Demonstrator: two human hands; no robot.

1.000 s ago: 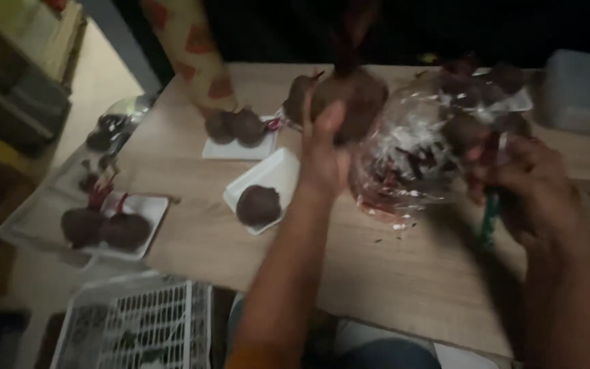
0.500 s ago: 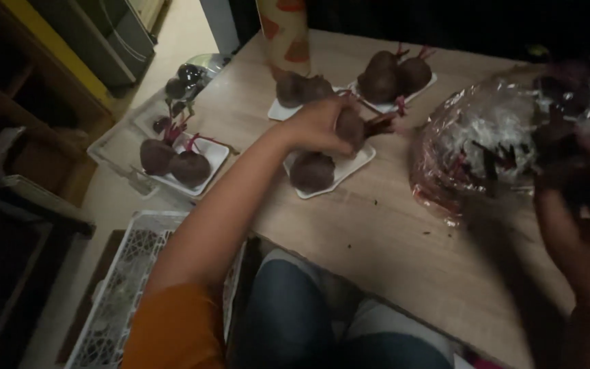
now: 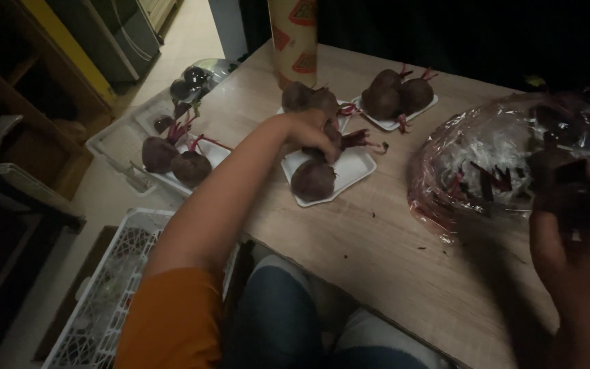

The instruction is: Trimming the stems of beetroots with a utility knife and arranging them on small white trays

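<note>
My left hand closed on a beetroot over the white tray at mid-desk; it should land beside the seated beetroot. My right hand, its grip unclear, met the clear plastic bag. An orange-patterned cylinder stood at the far edge.

A produce-packing corner, by the wooden table with beetroots portioned on white foam trays, plastic crate below.
</note>
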